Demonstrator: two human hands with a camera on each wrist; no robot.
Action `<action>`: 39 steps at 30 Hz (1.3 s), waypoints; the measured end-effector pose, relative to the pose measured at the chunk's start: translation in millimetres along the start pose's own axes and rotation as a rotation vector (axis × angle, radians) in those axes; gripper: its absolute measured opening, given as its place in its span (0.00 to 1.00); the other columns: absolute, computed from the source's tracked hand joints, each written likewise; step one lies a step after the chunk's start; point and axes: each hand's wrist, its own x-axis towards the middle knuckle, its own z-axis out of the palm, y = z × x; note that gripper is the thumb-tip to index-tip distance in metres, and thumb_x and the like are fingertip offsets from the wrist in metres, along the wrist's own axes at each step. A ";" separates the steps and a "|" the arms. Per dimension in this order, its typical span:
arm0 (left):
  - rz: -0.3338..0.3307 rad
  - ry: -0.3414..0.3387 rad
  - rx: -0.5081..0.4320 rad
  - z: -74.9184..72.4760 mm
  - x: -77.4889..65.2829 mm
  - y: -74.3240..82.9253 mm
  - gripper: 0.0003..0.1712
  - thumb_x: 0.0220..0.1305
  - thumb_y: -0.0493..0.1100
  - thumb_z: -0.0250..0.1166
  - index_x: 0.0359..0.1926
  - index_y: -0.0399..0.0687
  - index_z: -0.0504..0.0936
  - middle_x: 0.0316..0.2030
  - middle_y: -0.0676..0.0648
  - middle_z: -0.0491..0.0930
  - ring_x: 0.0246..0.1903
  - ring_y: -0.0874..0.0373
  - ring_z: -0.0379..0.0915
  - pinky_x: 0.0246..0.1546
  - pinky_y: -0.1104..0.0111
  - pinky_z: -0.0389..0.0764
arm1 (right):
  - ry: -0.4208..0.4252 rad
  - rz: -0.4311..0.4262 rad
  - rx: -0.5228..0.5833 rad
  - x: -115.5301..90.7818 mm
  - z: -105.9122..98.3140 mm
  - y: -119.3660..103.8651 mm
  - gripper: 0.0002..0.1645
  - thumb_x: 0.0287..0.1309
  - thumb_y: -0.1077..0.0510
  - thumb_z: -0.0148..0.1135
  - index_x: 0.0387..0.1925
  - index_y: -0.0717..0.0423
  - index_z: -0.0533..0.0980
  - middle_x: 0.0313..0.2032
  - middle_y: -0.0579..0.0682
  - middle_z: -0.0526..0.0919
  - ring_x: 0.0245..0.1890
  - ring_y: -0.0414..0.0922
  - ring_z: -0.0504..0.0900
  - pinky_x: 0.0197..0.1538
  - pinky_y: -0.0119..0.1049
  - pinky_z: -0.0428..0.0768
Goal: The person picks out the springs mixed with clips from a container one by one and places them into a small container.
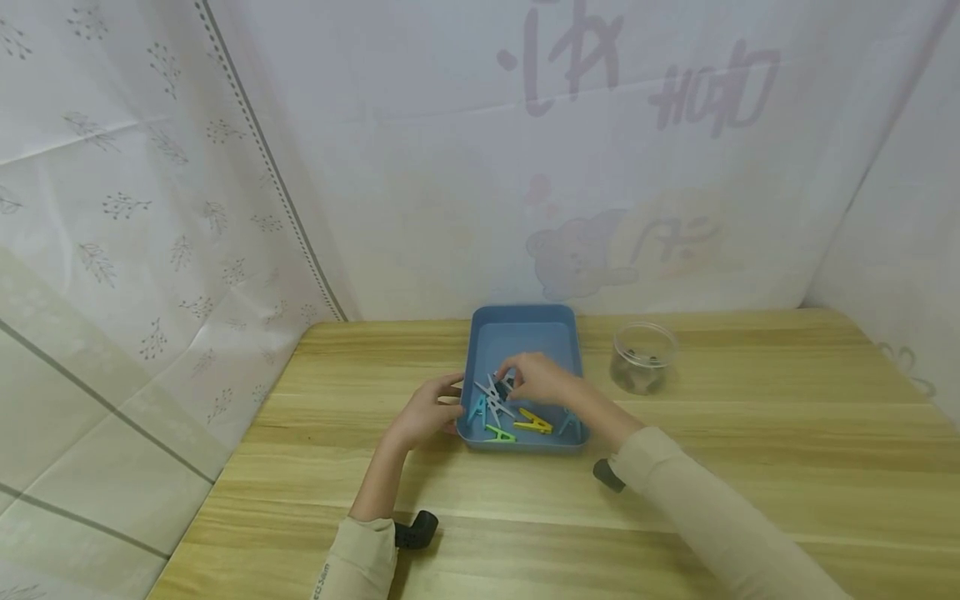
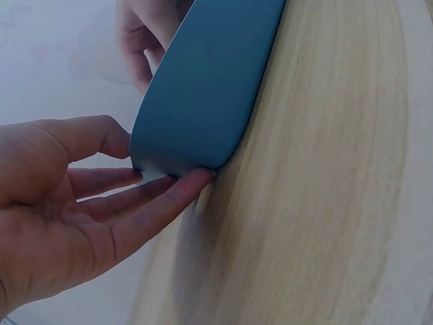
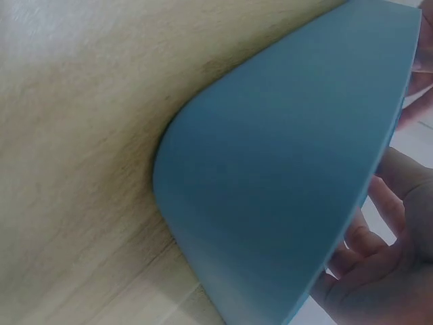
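A blue tray point(image 1: 525, 333) on the table holds several small clothespins: pale grey ones point(image 1: 492, 398), a light blue one point(image 1: 478, 408), a green one point(image 1: 499, 434), a yellow one point(image 1: 533, 422) and a blue one point(image 1: 570, 422) at the right corner. Over the pile, my right hand point(image 1: 542, 379) reaches in, thumb and index finger at a dark clothespin point(image 1: 506, 387). My left hand point(image 1: 427, 410) touches the tray's left side; its fairly straight fingers point(image 2: 155, 213) lie against the outer wall and the thumb meets the rim. In the right wrist view, the tray wall point(image 3: 270, 162) hides the right fingertips.
A clear round tub point(image 1: 642, 360) with dark things in it stands right of the tray. The wooden table point(image 1: 750, 467) meets a pale printed curtain point(image 1: 420, 208) at the back. Each wrist carries a black device point(image 1: 417, 530).
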 end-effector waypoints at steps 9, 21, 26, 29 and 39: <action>0.002 0.001 0.001 0.6 -0.9 1.0 0.36 0.72 0.28 0.56 0.79 0.28 0.59 0.66 0.21 0.71 0.63 0.29 0.76 0.45 0.52 0.91 | -0.008 0.037 -0.051 6.3 5.1 -2.6 0.22 0.63 0.67 0.72 0.58 0.61 0.82 0.24 0.47 0.77 0.24 0.40 0.72 0.27 0.29 0.71; 0.007 -0.002 -0.003 1.2 -1.5 2.0 0.36 0.71 0.28 0.56 0.79 0.28 0.60 0.66 0.21 0.70 0.63 0.28 0.76 0.45 0.52 0.91 | -0.013 0.097 -0.142 11.5 10.3 -3.7 0.22 0.63 0.64 0.74 0.59 0.55 0.83 0.46 0.52 0.85 0.41 0.46 0.81 0.44 0.41 0.84; 0.004 0.000 -0.003 1.0 -1.8 2.0 0.36 0.72 0.28 0.56 0.78 0.28 0.60 0.66 0.21 0.70 0.63 0.28 0.76 0.45 0.52 0.91 | -0.010 0.107 -0.172 10.9 12.0 -5.1 0.22 0.63 0.62 0.75 0.59 0.54 0.83 0.47 0.52 0.86 0.44 0.47 0.82 0.48 0.44 0.85; 0.003 0.000 -0.006 1.1 -2.0 1.5 0.36 0.72 0.28 0.56 0.78 0.27 0.60 0.67 0.21 0.70 0.63 0.28 0.76 0.45 0.52 0.91 | 0.003 0.103 -0.163 10.5 12.7 -4.0 0.22 0.62 0.62 0.75 0.58 0.54 0.84 0.45 0.51 0.86 0.43 0.46 0.81 0.46 0.43 0.84; 0.005 0.001 -0.001 1.7 -1.3 2.6 0.36 0.71 0.28 0.56 0.78 0.28 0.60 0.66 0.21 0.71 0.61 0.30 0.78 0.45 0.52 0.91 | 0.048 0.043 -0.047 7.3 12.9 6.6 0.21 0.60 0.64 0.75 0.55 0.60 0.83 0.23 0.46 0.76 0.23 0.40 0.70 0.26 0.30 0.69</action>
